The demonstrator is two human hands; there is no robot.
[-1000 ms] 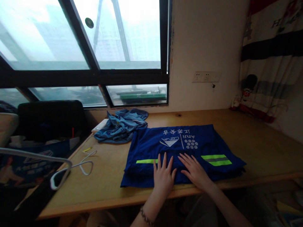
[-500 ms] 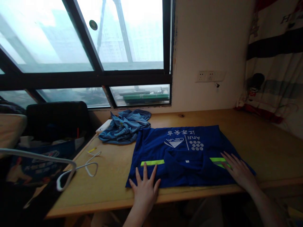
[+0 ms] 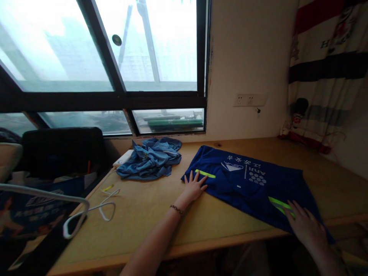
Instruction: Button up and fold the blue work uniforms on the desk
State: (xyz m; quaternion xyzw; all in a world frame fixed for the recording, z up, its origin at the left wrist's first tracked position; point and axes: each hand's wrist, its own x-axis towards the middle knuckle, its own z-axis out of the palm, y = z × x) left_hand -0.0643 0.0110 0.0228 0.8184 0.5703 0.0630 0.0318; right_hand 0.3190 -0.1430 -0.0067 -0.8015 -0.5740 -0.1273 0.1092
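The left hand (image 3: 194,188), open with fingers spread, rests on the far-left end of a folded royal-blue cloth garment (image 3: 244,197) with white lettering, which stretches from it toward three and four o'clock across the yellowish-tan wooden table (image 3: 138,226). The right hand (image 3: 309,228), slightly blurred, lies palm down with fingers extended at the near-right end, most of the garment toward ten o'clock from it. A crumpled grey-blue cloth (image 3: 151,159) sits at ten o'clock from the left hand.

Table (image 3: 143,222) holds blue jacket (image 3: 250,191), crumpled garment (image 3: 151,159), cable (image 3: 100,206), perhaps a charger (image 3: 123,158).
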